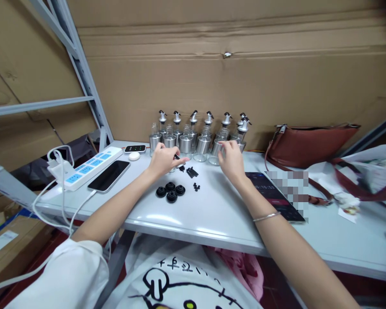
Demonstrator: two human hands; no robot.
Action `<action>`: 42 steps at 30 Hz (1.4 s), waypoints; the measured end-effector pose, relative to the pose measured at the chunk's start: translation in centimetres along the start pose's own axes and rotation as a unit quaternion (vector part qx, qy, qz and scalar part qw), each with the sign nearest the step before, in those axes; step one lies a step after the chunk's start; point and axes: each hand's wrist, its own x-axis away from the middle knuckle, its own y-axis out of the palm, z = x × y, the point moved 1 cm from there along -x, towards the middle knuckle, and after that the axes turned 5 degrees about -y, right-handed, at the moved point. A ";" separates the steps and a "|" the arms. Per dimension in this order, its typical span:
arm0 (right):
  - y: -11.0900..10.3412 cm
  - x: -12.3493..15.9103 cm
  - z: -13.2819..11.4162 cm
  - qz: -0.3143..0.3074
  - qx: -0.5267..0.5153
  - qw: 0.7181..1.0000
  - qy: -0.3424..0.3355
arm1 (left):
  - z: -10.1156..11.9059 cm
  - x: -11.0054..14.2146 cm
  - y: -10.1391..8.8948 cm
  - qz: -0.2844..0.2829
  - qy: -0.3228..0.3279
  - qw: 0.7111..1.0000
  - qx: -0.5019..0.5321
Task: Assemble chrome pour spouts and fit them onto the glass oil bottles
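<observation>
My left hand (pixel 166 159) is pinched around a small black part (pixel 176 157), at the front of a row of glass bottles. My right hand (pixel 232 158) has thumb and forefinger apart, beside the right-hand glass bottle (pixel 216 150) of the front row; whether they touch it I cannot tell. These front bottles have steel sleeves and bare necks. Behind them stand several bottles with pourer tops (pixel 209 116). Below my left hand lie black sticks (pixel 192 172), tiny black pieces (pixel 196 187) and a cluster of round black caps (pixel 170 191).
To the left are a white power strip (pixel 94 165) with cables, a phone (pixel 110 176), a small device (pixel 135 148) and a white round case (pixel 134 156). A tablet (pixel 273 198) and a brown bag (pixel 312 146) lie to the right. Cardboard (pixel 212 77) walls the back.
</observation>
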 end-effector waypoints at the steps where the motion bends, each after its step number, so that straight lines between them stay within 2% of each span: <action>1: 0.0 0.0 -0.5 -0.012 -0.026 0.999 -0.034 | 0.1 0.0 0.0 -0.008 -0.004 1.000 -0.004; 4: 0.0 0.2 -2.8 -0.053 -0.096 0.986 -0.125 | 0.4 0.1 0.0 -0.015 0.001 0.999 -0.039; 7: -0.4 0.4 -5.2 -0.089 -0.136 0.975 -0.155 | 0.6 0.2 0.1 -0.017 0.019 0.996 -0.087; 11: -0.7 0.7 -7.0 -0.162 -0.151 0.965 -0.141 | 0.9 0.4 0.0 -0.012 0.051 0.995 -0.083; 14: -0.6 0.8 -7.6 -0.231 -0.216 0.946 -0.069 | 1.1 0.5 -0.2 0.004 0.071 0.995 -0.069; 16: -0.3 0.9 -7.9 -0.282 -0.301 0.911 -0.004 | 1.1 0.6 -0.1 0.011 0.081 0.994 -0.073; 20: 0.2 1.3 -8.5 -0.357 -0.461 0.810 0.066 | 1.3 0.9 0.4 -0.003 0.117 0.991 -0.058; 22: 0.2 1.3 -8.8 -0.366 -0.483 0.792 0.074 | 1.3 1.0 0.7 -0.011 0.130 0.991 -0.036; 29: -0.4 1.1 -8.9 -0.382 -0.459 0.800 0.061 | 1.4 1.2 1.0 -0.018 0.121 0.992 0.015; 36: 0.4 1.4 -8.9 -0.358 -0.463 0.808 0.075 | 1.6 1.3 1.0 -0.026 0.086 0.994 0.055; 42: 0.0 1.2 -9.3 -0.350 -0.456 0.816 0.064 | 1.9 1.2 0.9 -0.022 0.059 0.996 0.071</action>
